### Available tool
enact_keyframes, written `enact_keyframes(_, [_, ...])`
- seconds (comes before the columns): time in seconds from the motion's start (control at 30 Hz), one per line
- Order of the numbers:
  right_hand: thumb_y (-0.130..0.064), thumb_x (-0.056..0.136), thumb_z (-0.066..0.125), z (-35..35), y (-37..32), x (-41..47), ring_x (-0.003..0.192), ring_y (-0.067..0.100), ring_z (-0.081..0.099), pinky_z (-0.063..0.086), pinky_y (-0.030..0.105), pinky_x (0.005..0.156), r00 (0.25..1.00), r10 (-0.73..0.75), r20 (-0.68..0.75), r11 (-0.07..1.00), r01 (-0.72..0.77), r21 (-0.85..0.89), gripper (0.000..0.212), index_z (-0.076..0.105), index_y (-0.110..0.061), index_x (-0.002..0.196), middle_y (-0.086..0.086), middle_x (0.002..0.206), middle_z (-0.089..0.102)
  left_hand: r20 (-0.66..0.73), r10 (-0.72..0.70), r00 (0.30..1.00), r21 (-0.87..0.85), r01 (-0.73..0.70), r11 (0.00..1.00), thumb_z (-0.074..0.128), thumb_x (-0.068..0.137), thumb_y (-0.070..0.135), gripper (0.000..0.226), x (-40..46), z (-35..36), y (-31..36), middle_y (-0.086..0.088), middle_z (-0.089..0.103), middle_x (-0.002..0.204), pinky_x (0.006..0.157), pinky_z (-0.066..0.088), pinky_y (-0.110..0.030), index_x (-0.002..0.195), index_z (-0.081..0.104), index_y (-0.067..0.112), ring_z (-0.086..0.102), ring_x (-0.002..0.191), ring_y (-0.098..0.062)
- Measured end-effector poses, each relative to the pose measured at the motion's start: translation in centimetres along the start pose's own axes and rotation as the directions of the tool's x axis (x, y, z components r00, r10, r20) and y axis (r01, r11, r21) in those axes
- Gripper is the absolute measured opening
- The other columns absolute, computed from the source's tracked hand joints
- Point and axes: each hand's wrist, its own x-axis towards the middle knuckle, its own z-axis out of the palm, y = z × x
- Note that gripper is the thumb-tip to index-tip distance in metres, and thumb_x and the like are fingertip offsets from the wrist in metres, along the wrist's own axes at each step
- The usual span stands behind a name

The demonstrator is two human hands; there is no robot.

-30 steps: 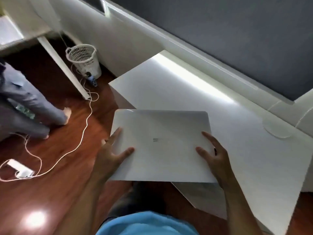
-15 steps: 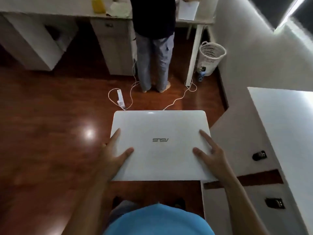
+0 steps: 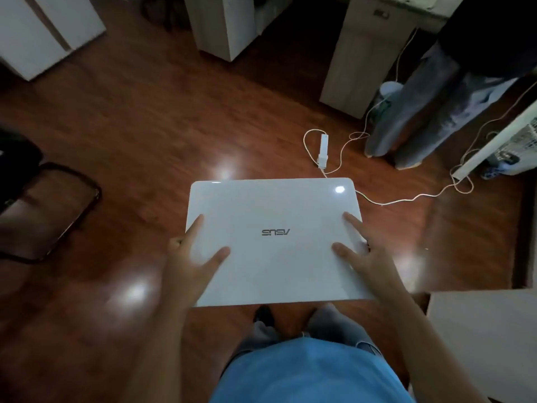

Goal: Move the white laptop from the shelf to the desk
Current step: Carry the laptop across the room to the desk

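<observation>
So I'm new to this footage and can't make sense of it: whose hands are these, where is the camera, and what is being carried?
The camera sits on a person's head and looks forward and down, so you see that person's own arms and blue shirt from above. There is no machine here, only two bare hands. The left hand and right hand grip the two sides of a closed white laptop, with some fingers spread on its lid. The logo reads upside down from this view. The laptop rests on no surface; it is held in the air above a wooden floor. On the floor lie a white cable and a white adapter. Another person's legs stand at the upper right, near white furniture. A dark chair shows at the left.
</observation>
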Motion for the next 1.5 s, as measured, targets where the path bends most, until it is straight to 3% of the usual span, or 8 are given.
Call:
enact_keyframes(0.07, [-0.052, 0.085, 0.071, 2.2, -1.9, 2.2, 0.097, 0.012, 0.069, 0.060, 0.034, 0.084, 1.000, 0.012, 0.022, 1.000, -0.011, -0.020, 0.059, 0.044, -0.069, 0.134, -0.006, 0.135, 0.060, -0.018, -0.043, 0.999, -0.012, 0.043, 0.999, 0.074, 0.073, 0.055, 0.084, 1.8, -1.5, -1.0, 0.000, 0.040, 0.123, 0.086, 0.038, -0.030, 0.146, 0.033, 0.047, 0.044, 0.103, -0.012])
enact_keyframes(0.23, [-0.044, 0.088, 0.071, 6.7, -5.8, 9.2, 0.111, 0.021, 0.061, 0.052, 0.042, 0.098, 0.999, -0.010, 0.032, 0.998, 0.012, -0.066, 0.054, 0.051, -0.061, 0.134, -0.011, 0.139, 0.053, -0.083, -0.127, 0.988, -0.102, 0.118, 0.988, 0.075, 0.075, 0.051, 0.077, 7.9, -3.3, -2.7, 0.000, 0.044, 0.123, 0.089, 0.037, -0.028, 0.143, 0.040, 0.046, 0.044, 0.105, -0.009])
enact_keyframes(0.5, [-0.045, 0.086, 0.073, 13.8, -11.7, 25.8, 0.110, 0.013, 0.061, 0.053, 0.037, 0.094, 0.996, 0.009, 0.086, 1.000, -0.008, -0.015, 0.047, 0.054, -0.068, 0.122, -0.012, 0.134, 0.057, -0.100, -0.182, 0.978, -0.058, 0.177, 0.983, 0.065, 0.071, 0.065, 0.081, 24.7, -6.3, -2.8, 0.003, 0.043, 0.119, 0.083, 0.042, -0.033, 0.144, 0.035, 0.048, 0.048, 0.105, -0.015])
enact_keyframes(0.7, [-0.038, 0.090, 0.071, 17.2, -20.7, 36.6, 0.104, 0.000, 0.055, 0.045, 0.016, 0.077, 0.985, -0.024, 0.174, 1.000, 0.025, -0.002, 0.054, 0.051, -0.049, 0.139, -0.012, 0.132, 0.050, -0.110, -0.198, 0.974, -0.065, 0.192, 0.979, 0.061, 0.070, 0.066, 0.084, 36.8, -11.2, 0.3, 0.005, 0.040, 0.122, 0.072, 0.039, -0.024, 0.146, 0.033, 0.045, 0.046, 0.104, -0.012])
enact_keyframes(0.83, [-0.045, 0.088, 0.071, 19.4, -26.0, 43.1, 0.100, -0.003, 0.054, 0.044, 0.018, 0.078, 0.986, -0.047, 0.162, 0.998, 0.054, -0.041, 0.050, 0.048, -0.061, 0.129, -0.034, 0.120, 0.047, -0.112, -0.181, 0.977, -0.074, 0.174, 0.982, 0.060, 0.069, 0.067, 0.086, 44.6, -14.1, 1.8, 0.005, 0.040, 0.122, 0.079, 0.041, -0.027, 0.146, 0.032, 0.044, 0.046, 0.104, -0.011])
enact_keyframes(0.93, [-0.050, 0.087, 0.070, 21.6, -28.7, 48.5, 0.103, 0.000, 0.055, 0.049, 0.032, 0.093, 0.988, -0.038, 0.151, 0.997, 0.049, -0.067, 0.054, 0.046, -0.062, 0.133, -0.047, 0.117, 0.038, -0.113, -0.166, 0.980, -0.067, 0.159, 0.985, 0.062, 0.070, 0.067, 0.085, 51.4, -15.7, 2.1, 0.006, 0.041, 0.121, 0.080, 0.042, -0.029, 0.146, 0.031, 0.045, 0.046, 0.104, -0.011])
enact_keyframes(1.1, [-0.056, 0.085, 0.070, 26.3, -33.1, 58.1, 0.119, 0.014, 0.053, 0.049, 0.046, 0.104, 0.996, -0.015, 0.086, 0.994, 0.024, -0.103, 0.059, 0.046, -0.061, 0.139, -0.023, 0.138, 0.048, -0.080, -0.124, 0.989, -0.032, 0.122, 0.992, 0.065, 0.075, 0.064, 0.082, 64.8, -18.0, 1.9, 0.005, 0.040, 0.125, 0.083, 0.043, -0.030, 0.146, 0.029, 0.045, 0.046, 0.106, -0.013])
enact_keyframes(1.5, [-0.035, 0.092, 0.070, 31.6, -44.9, 75.6, 0.095, 0.001, 0.062, 0.049, 0.017, 0.074, 0.989, 0.096, -0.115, 0.993, -0.087, 0.080, 0.056, 0.051, -0.044, 0.143, -0.020, 0.123, 0.056, 0.072, 0.001, 0.997, 0.048, -0.004, 0.999, 0.065, 0.077, 0.062, 0.080, 91.8, -22.9, 9.1, 0.008, 0.035, 0.121, 0.086, 0.041, -0.031, 0.147, 0.030, 0.044, 0.041, 0.108, -0.012])
